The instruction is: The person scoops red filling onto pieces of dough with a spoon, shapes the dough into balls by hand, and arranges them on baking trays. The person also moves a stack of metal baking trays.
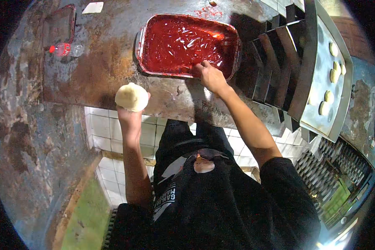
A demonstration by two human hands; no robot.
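Note:
A pale round of dough (pixel 131 96) rests on my left hand (pixel 130 120), raised near the table's front edge. The dough covers most of that hand's fingers. My right hand (pixel 213 78) reaches over the near rim of a metal tray (pixel 140 43) filled with glossy red paste (pixel 179 43). Its fingers are curled together at the paste; whatever they hold, if anything, is hidden.
A clear bottle (pixel 68 50) with a red cap lies at the left beside a dark shallow tray (pixel 59 27). On the right, a metal baking sheet (pixel 319 83) with several dough pieces (pixel 334 75) tops a stack of dark metal pans (pixel 279 62). A white card (pixel 93 7) lies at the back.

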